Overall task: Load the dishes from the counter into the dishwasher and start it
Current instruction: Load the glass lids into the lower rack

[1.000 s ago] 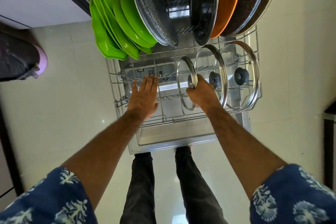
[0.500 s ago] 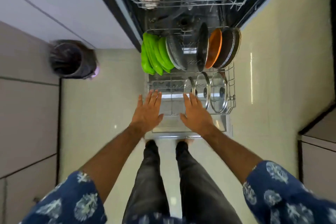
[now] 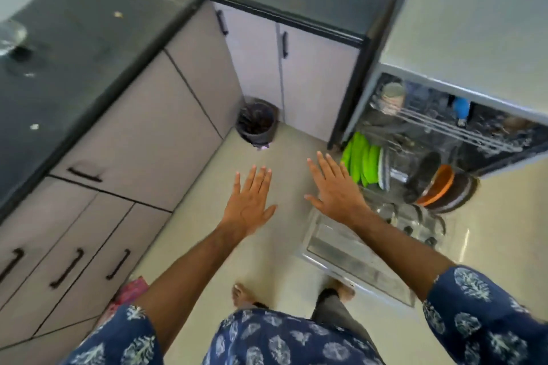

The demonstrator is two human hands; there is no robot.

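Pale glossy floor tiles (image 3: pixel 489 246) fill the middle of the frame, smooth and faintly reflective. Nearest, at the bottom edge, blue leaf-printed sleeves (image 3: pixel 480 314) lead up to two bare arms. Left hand (image 3: pixel 247 201) hangs over the tiles with fingers straight and spread, grasping nothing. Right hand (image 3: pixel 336 190) is likewise flat and released, just left of the open dishwasher (image 3: pixel 444 104), touching none of it as far as I can tell. At centre right the pulled-out wire lower rack (image 3: pixel 382 195) holds round glass lids (image 3: pixel 415 216) with metal rims, bright green plates (image 3: pixel 360 160) on edge, and an orange-lined pan (image 3: pixel 439 187). Beyond, a dark round bin (image 3: pixel 257 123) stands in the corner by matte grey cabinets (image 3: pixel 142 139). Farthest, upper left, the dark polished worktop (image 3: pixel 74 47) shows scattered crumbs.
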